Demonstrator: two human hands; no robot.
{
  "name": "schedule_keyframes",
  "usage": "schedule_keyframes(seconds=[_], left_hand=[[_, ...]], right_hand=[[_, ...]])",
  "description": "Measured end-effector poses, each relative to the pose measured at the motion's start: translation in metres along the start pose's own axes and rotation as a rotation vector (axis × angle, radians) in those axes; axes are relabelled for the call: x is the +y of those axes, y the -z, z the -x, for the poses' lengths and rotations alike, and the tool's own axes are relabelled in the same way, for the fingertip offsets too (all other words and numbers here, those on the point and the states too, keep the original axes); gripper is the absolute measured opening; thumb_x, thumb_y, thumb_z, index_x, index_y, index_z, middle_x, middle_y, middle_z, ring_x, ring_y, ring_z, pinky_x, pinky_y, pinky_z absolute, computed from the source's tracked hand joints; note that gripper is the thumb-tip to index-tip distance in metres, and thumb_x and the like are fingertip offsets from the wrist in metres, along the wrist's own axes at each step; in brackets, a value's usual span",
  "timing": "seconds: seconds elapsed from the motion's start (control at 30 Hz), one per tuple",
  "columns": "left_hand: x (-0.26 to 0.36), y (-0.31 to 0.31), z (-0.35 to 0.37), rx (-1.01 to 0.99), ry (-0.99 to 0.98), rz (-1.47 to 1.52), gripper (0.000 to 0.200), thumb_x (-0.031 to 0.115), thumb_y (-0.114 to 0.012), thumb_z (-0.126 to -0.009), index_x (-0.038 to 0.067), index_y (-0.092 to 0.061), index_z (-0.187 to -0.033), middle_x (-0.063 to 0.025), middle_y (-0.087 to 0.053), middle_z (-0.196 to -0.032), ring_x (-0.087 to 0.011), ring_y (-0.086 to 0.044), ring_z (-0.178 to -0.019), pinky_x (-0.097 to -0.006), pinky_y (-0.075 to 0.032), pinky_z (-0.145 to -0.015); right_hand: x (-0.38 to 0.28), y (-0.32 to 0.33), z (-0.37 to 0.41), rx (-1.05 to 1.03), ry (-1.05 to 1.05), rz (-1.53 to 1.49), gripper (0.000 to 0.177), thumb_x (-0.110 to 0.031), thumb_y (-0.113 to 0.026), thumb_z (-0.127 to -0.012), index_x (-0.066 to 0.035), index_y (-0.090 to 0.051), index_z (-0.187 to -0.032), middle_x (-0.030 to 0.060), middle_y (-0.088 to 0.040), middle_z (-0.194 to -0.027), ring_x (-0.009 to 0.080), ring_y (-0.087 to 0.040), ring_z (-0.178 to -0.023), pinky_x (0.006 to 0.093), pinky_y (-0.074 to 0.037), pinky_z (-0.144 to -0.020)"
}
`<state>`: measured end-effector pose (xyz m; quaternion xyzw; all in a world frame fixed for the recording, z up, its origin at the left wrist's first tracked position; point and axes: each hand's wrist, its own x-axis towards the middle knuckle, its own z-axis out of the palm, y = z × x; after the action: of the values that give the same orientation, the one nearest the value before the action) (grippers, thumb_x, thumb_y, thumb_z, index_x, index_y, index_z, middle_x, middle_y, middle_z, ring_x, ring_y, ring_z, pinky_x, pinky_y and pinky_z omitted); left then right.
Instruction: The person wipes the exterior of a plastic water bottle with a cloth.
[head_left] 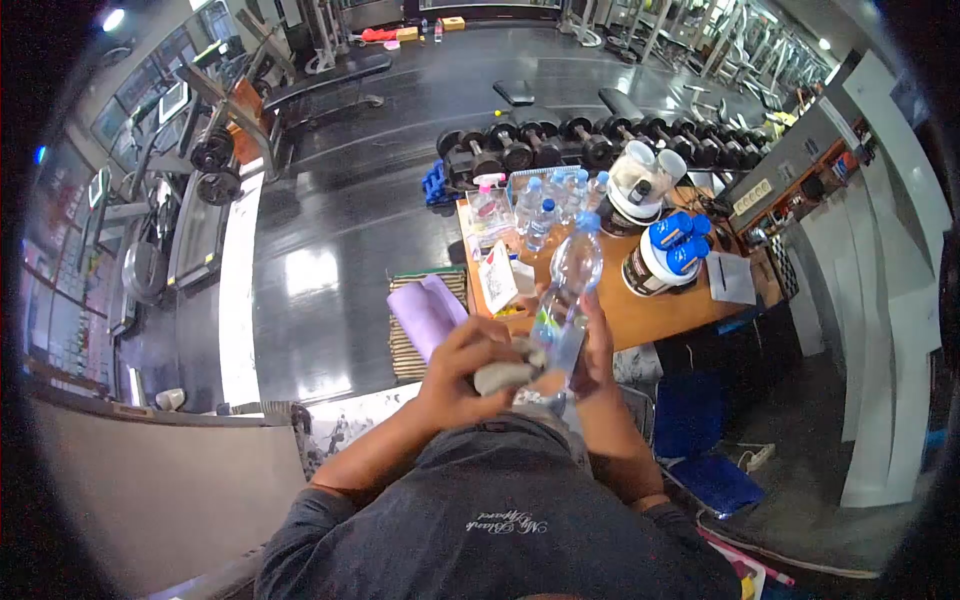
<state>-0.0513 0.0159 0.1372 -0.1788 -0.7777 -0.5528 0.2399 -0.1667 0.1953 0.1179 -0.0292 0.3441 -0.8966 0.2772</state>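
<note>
In front of my chest, my right hand [594,350] grips a clear plastic bottle [578,268] with a blue cap, tilted with the cap end up and away from me. My left hand [462,375] is closed around a wadded grey cloth [505,377], close against the bottle's lower part. The exact contact between cloth and bottle is blurred. Just beyond my hands is a wooden table [625,310]. Several more clear bottles stand on it, among them a small blue-capped bottle [540,226] and a pink-capped bottle [487,207].
White tubs with dark labels [645,272] stand on the table, one topped with blue shaker bottles [680,240]. A rolled purple mat [430,315] lies left of the table. A dumbbell rack [570,150] is behind it. A blue chair [692,425] stands at right.
</note>
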Motion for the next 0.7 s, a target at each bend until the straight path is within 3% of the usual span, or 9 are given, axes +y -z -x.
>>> schedule_keyframes(seconds=[0.1,0.23,0.3,0.47,0.57,0.6,0.7], left_hand=[[-0.010,0.010,-0.028,0.146,0.078,-0.140,0.037,0.020,-0.083,-0.077,0.006,-0.076,-0.111,-0.0141,-0.066,-0.114,-0.0291,-0.065,-0.106,-0.0384,-0.052,-0.094],[-0.009,0.020,-0.092,0.233,-0.044,-0.228,0.039,0.020,-0.085,-0.078,0.007,-0.075,-0.114,-0.0131,-0.064,-0.113,-0.0312,-0.068,-0.100,-0.0407,-0.055,-0.086],[-0.015,0.020,-0.122,0.223,-0.045,-0.281,0.041,0.022,-0.085,-0.079,0.009,-0.075,-0.116,-0.0127,-0.065,-0.114,-0.0329,-0.069,-0.098,-0.0418,-0.056,-0.084],[-0.016,-0.002,-0.112,0.131,0.110,-0.437,0.038,0.027,-0.083,-0.080,0.011,-0.075,-0.114,-0.0124,-0.065,-0.114,-0.0357,-0.070,-0.097,-0.0442,-0.057,-0.084],[-0.005,-0.018,-0.080,0.110,0.141,-0.283,0.038,0.026,-0.083,-0.080,0.010,-0.075,-0.113,-0.0121,-0.064,-0.113,-0.0353,-0.070,-0.096,-0.0437,-0.057,-0.083],[-0.002,-0.023,-0.069,0.087,0.133,-0.264,0.038,0.026,-0.083,-0.079,0.011,-0.075,-0.113,-0.0121,-0.064,-0.113,-0.0350,-0.070,-0.096,-0.0435,-0.057,-0.083],[0.001,-0.026,-0.057,0.050,0.101,-0.236,0.039,0.025,-0.083,-0.079,0.011,-0.075,-0.114,-0.0123,-0.063,-0.114,-0.0343,-0.070,-0.096,-0.0430,-0.057,-0.082]], right_hand=[[0.011,0.025,0.005,-0.104,-0.074,-0.018,0.056,-0.036,-0.050,-0.105,-0.017,-0.031,-0.154,0.0197,-0.062,-0.125,0.0355,-0.071,-0.102,0.0513,-0.066,-0.073],[0.011,0.005,0.019,-0.206,-0.092,0.030,0.063,-0.037,-0.051,-0.104,-0.025,-0.023,-0.159,0.0237,-0.062,-0.121,0.0362,-0.073,-0.090,0.0498,-0.066,-0.066],[0.012,-0.006,0.026,-0.236,-0.152,0.007,0.061,-0.049,-0.050,-0.100,-0.006,-0.049,-0.144,0.0193,-0.064,-0.119,0.0324,-0.072,-0.091,0.0485,-0.065,-0.066],[0.014,0.007,0.018,-0.233,-0.190,-0.051,0.064,-0.057,-0.049,-0.101,-0.007,-0.052,-0.141,0.0184,-0.066,-0.116,0.0308,-0.072,-0.091,0.0488,-0.063,-0.065],[0.011,0.027,0.012,-0.182,-0.147,-0.047,0.067,-0.061,-0.050,-0.102,-0.006,-0.055,-0.138,0.0163,-0.068,-0.116,0.0294,-0.072,-0.092,0.0497,-0.062,-0.069],[0.012,0.021,0.007,-0.184,-0.090,-0.228,0.059,-0.056,-0.049,-0.105,-0.007,-0.056,-0.137,0.0140,-0.069,-0.119,0.0284,-0.072,-0.099,0.0477,-0.063,-0.072],[0.017,0.025,0.001,-0.087,-0.003,-0.184,0.063,-0.057,-0.046,-0.107,-0.011,-0.043,-0.150,0.0125,-0.069,-0.117,0.0266,-0.071,-0.101,0.0415,-0.062,-0.086]])
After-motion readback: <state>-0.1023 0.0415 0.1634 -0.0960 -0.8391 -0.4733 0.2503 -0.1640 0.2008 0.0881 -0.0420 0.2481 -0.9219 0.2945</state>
